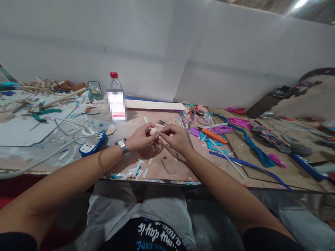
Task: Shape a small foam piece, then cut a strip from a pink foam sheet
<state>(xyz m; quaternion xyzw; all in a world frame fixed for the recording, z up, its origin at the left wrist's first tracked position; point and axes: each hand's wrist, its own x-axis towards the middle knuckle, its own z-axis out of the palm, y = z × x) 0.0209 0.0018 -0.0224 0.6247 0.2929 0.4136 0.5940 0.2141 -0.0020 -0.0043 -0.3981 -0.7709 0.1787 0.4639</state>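
Between the fingers of my left hand (143,136) is a small pale pink crumpled piece (153,131), perhaps paper or cloth; its exact kind is too small to tell. My right hand (176,138) pinches at the right edge of this piece, thumb and fingertips pressed together. Both hands are just above the table, close to each other. A pale peach, petal-shaped piece (111,130) lies on the table left of my left hand. Behind my hands lie dark scissors (162,122) and a roll of tape (176,122).
A red-capped bottle (114,82) stands behind a blurred white upright object (116,106). At left are a blue power strip (92,144) with its cable and green pliers (42,114). Rightward lie an orange cutter (214,135), blue ribbon (251,166) and paper scraps (137,169) in front.
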